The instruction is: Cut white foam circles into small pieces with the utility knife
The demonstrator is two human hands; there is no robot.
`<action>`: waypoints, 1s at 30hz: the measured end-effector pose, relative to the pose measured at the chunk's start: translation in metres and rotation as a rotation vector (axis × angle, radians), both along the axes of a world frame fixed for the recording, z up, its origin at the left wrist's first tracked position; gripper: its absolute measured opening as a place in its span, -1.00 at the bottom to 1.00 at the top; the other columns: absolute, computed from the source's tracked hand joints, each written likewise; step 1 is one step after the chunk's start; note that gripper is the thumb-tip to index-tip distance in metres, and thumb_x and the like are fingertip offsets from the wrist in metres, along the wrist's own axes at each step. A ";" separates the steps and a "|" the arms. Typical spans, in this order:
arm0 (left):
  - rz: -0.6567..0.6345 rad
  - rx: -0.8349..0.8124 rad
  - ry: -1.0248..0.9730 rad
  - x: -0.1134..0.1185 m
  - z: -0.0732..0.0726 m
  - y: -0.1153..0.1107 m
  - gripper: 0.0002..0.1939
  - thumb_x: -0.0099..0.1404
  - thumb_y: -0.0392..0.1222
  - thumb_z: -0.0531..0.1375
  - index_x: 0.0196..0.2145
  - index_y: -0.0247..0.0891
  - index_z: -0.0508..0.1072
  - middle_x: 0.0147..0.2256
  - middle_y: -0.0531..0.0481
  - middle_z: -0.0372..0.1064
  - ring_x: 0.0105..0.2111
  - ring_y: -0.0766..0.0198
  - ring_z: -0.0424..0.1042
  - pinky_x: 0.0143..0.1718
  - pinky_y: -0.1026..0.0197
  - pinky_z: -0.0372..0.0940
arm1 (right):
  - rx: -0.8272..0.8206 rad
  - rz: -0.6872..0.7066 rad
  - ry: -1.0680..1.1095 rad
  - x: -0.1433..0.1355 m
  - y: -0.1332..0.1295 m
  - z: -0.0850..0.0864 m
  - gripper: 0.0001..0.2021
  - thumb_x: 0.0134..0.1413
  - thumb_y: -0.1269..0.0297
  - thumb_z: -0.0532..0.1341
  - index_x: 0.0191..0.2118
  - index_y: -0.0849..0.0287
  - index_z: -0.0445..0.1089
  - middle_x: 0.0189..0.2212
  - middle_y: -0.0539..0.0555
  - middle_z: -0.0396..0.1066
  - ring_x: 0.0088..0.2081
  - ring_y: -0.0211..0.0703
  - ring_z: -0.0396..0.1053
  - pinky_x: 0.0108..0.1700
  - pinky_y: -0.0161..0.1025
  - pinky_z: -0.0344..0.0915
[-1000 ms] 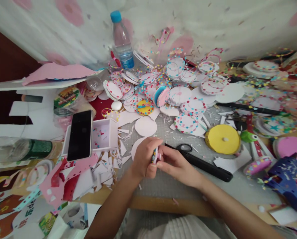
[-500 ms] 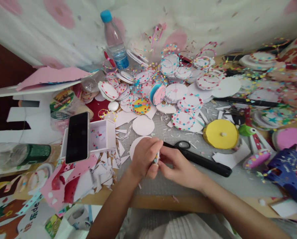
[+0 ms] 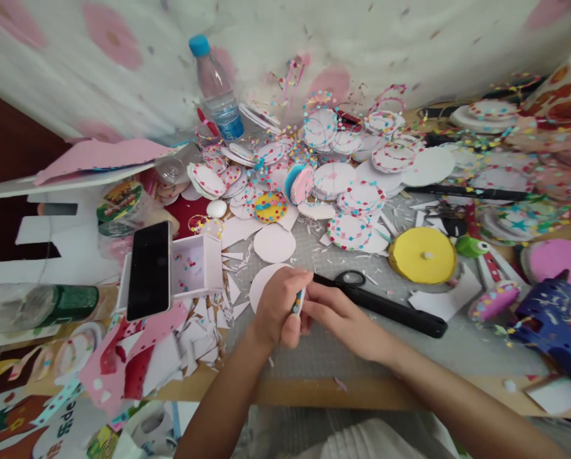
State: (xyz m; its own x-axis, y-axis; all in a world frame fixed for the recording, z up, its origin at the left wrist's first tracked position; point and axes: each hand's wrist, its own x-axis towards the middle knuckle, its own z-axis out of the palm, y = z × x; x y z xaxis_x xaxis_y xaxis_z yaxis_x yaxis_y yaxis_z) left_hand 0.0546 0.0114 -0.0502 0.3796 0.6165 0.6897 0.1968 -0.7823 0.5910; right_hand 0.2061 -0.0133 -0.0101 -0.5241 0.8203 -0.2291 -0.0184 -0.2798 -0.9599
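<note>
My left hand [image 3: 281,305] is closed around a small white paper disc [image 3: 299,302], seen edge-on, with bits of colour along its edge. My right hand [image 3: 335,317] meets it from the right, fingers bent against the disc's near side; its fingertips are partly hidden, so I cannot tell whether they grip it. Under my left hand a white paper circle [image 3: 261,288] lies partly covered on the cutting mat. Another white circle [image 3: 274,243] lies just beyond. Black-handled scissors [image 3: 352,280] and a long black tool [image 3: 400,310] lie beside my right hand.
A pile of star-trimmed paper discs [image 3: 333,178] spreads across the back, near a water bottle [image 3: 218,95]. At right are a yellow round box [image 3: 422,256] and a blue glue gun [image 3: 548,315]. At left, a phone [image 3: 148,271] rests on a small white drawer box [image 3: 211,264] beside paper scraps [image 3: 201,335].
The view has shifted slightly. Both hands stay together around the disc, whose edge now shows more clearly between them; my right fingers have moved a little lower along it.
</note>
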 end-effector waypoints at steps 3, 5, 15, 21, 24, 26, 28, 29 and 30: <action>-0.025 0.016 0.013 0.000 0.001 0.002 -0.45 0.36 0.03 -0.18 0.14 -0.33 0.24 -0.17 -0.21 0.35 -0.25 0.08 0.38 -0.27 0.05 0.32 | -0.082 -0.016 0.026 -0.001 0.001 0.002 -0.77 0.16 0.16 0.06 -0.43 0.17 0.25 -0.52 -0.01 0.32 -0.43 -0.22 0.33 -0.31 -0.24 0.30; -0.037 0.027 0.033 0.001 0.002 0.002 -0.45 0.36 0.03 -0.19 0.13 -0.34 0.24 -0.17 -0.22 0.35 -0.25 0.08 0.38 -0.27 0.05 0.31 | -0.164 -0.005 0.040 0.000 0.001 0.004 -0.79 0.11 0.17 0.08 -0.44 0.19 0.26 -0.54 -0.03 0.31 -0.50 -0.28 0.30 -0.38 -0.28 0.28; -0.063 0.202 0.173 0.000 0.011 0.003 -0.46 0.32 -0.06 -0.22 0.09 -0.43 0.23 -0.24 -0.26 0.38 -0.35 0.07 0.39 -0.37 0.02 0.32 | -0.475 0.057 0.212 0.001 -0.005 -0.001 -0.81 -0.03 0.18 0.14 -0.49 0.18 0.23 -0.61 -0.11 0.21 -0.67 -0.41 0.15 -0.64 -0.42 0.11; -0.049 0.183 0.219 0.002 0.009 0.001 -0.47 0.29 -0.06 -0.17 0.06 -0.43 0.28 -0.25 -0.27 0.41 -0.32 0.03 0.42 -0.35 0.00 0.34 | -0.450 0.011 0.191 -0.001 -0.005 -0.001 -0.86 -0.04 0.23 0.08 -0.51 0.15 0.17 -0.69 -0.16 0.14 -0.70 -0.44 0.02 -0.68 -0.44 -0.02; 0.013 0.055 0.091 0.001 0.002 -0.002 -0.47 0.31 -0.03 -0.16 0.06 -0.36 0.31 -0.18 -0.24 0.41 -0.24 0.03 0.42 -0.26 -0.01 0.35 | -0.411 0.008 0.176 -0.005 -0.005 -0.006 -0.90 -0.08 0.33 0.10 -0.53 0.14 0.16 -0.71 -0.19 0.09 -0.71 -0.46 -0.03 -0.70 -0.46 -0.08; 0.057 -0.073 -0.022 0.000 -0.002 -0.004 -0.47 0.34 0.02 -0.18 0.06 -0.29 0.33 -0.17 -0.20 0.41 -0.22 0.06 0.42 -0.24 0.00 0.35 | -0.381 0.026 0.180 -0.007 -0.005 -0.007 -0.92 -0.11 0.37 0.12 -0.53 0.16 0.19 -0.69 -0.19 0.12 -0.71 -0.46 0.03 -0.69 -0.45 -0.03; 0.067 -0.202 -0.105 0.000 -0.004 -0.006 -0.47 0.35 0.08 -0.19 0.03 -0.25 0.35 -0.19 -0.16 0.42 -0.25 0.09 0.42 -0.26 0.02 0.35 | -0.365 0.048 0.204 -0.006 -0.003 -0.007 -0.95 -0.07 0.34 0.11 -0.49 0.17 0.24 -0.63 -0.16 0.18 -0.69 -0.44 0.11 -0.66 -0.44 0.07; 0.067 -0.254 -0.139 0.001 -0.005 -0.008 -0.46 0.35 0.10 -0.20 0.02 -0.24 0.35 -0.20 -0.15 0.42 -0.27 0.10 0.42 -0.28 0.03 0.35 | -0.361 0.054 0.225 -0.005 -0.003 -0.006 -0.91 -0.03 0.30 0.11 -0.47 0.18 0.26 -0.61 -0.14 0.19 -0.68 -0.43 0.13 -0.65 -0.43 0.10; 0.070 -0.294 -0.171 0.001 -0.005 -0.009 -0.45 0.35 0.12 -0.21 0.01 -0.24 0.36 -0.21 -0.15 0.42 -0.27 0.11 0.42 -0.28 0.02 0.36 | -0.356 0.052 0.246 -0.004 -0.003 -0.005 -0.86 0.03 0.25 0.10 -0.45 0.19 0.27 -0.59 -0.13 0.20 -0.68 -0.43 0.14 -0.65 -0.43 0.11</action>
